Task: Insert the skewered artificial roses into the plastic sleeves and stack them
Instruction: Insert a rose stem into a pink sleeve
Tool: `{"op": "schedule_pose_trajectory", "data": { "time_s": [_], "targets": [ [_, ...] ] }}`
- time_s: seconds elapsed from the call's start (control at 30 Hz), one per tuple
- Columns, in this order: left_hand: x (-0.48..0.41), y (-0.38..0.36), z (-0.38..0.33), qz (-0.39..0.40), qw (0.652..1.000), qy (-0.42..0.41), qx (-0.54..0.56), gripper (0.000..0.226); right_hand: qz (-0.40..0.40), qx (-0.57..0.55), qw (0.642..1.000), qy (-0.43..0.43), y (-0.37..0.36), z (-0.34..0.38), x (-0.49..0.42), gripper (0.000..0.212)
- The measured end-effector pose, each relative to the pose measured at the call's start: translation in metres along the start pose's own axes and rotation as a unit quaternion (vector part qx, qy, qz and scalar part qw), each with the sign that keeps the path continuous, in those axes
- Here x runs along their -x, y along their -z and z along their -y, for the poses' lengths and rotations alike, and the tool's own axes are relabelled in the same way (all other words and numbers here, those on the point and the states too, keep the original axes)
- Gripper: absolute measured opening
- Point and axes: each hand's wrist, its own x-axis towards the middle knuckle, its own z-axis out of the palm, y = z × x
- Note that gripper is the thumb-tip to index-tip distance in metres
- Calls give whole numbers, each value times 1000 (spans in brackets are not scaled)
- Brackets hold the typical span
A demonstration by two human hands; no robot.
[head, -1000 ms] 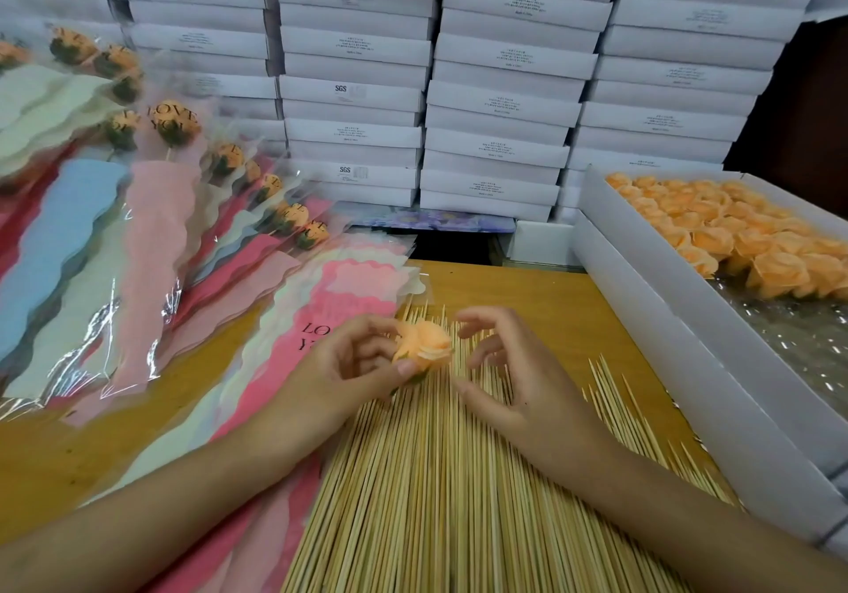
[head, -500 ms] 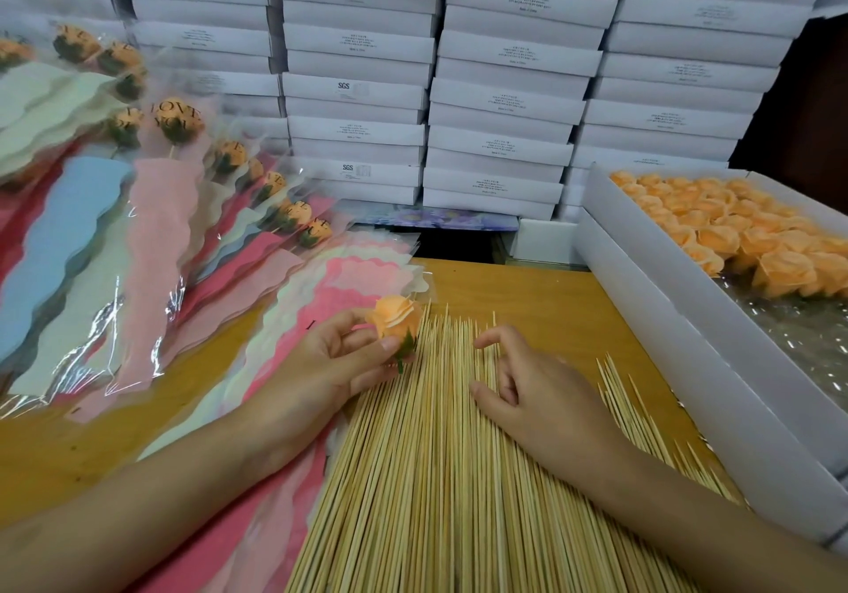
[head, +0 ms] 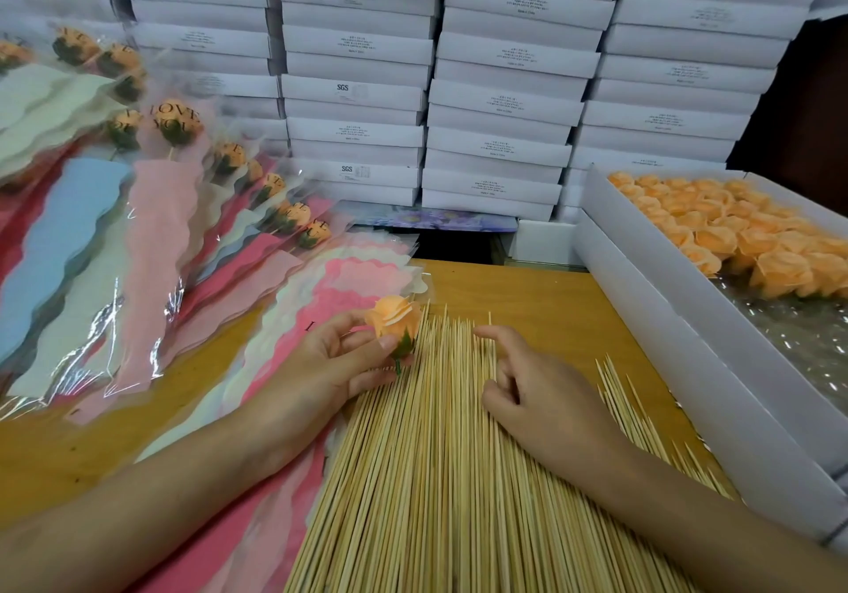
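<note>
My left hand [head: 342, 365] pinches an orange artificial rose head [head: 395, 318] with a green base, holding it just left of the skewer tips. My right hand [head: 534, 393] rests on a wide bed of bamboo skewers [head: 426, 478], index finger stretched over the tips, the other fingers curled on the sticks; whether it has hold of one I cannot tell. Empty pastel plastic sleeves [head: 348, 280] lie under my left hand. Finished sleeved roses [head: 156, 225] are stacked at the left.
A white box of loose orange rose heads [head: 734, 230] stands at the right, its wall [head: 688, 363] beside the skewers. Stacked white boxes [head: 459, 87] form a wall at the back. Bare wooden table [head: 527, 289] shows beyond the skewer tips.
My left hand has carried the rose a little left and turned it upright. My right hand has left the rose and dropped onto the skewers.
</note>
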Motion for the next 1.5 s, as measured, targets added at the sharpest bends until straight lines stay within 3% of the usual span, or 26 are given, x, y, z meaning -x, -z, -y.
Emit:
{"op": "schedule_pose_trajectory", "data": {
  "time_s": [0.17, 0.3, 0.43, 0.57, 0.83, 0.93, 1.07, 1.2, 1.37, 1.5],
  "targets": [
    [-1, 0, 0, 1, 1000, 1, 2, 45, -18, -39, 999, -10, -2, -3, -1, 57],
    [0, 1, 1, 6, 1000, -1, 0, 45, -41, -143, 988, -31, 0, -4, -2, 58],
    [-1, 1, 1, 4, 1000, 0, 0, 50, -78, -263, 960, -52, 5, -1, -4, 56],
    [-1, 0, 2, 3, 1000, -5, 8, 39, -78, -374, 921, -76, 10, 2, -5, 58],
    [-2, 2, 1, -14, 999, 5, 29, 43, -85, -493, 861, -90, 14, 5, -7, 48],
    [-2, 2, -1, -5, 1000, 3, 31, 39, -32, -558, 823, -97, 14, 5, -7, 44],
    [-3, 2, -2, -14, 999, 9, 47, 31, 105, -606, 787, -49, 14, 6, -3, 42],
    [-3, 2, -2, -10, 998, 3, 57, 29, 206, -579, 789, -19, 11, 6, -1, 36],
    [-1, 1, -3, -4, 998, -2, 60, 29, 229, -547, 805, -10, 6, 6, -1, 33],
    [-1, 0, -2, 1, 999, -11, 50, 34, 237, -554, 798, -11, 5, 7, -1, 32]
  ]
}}
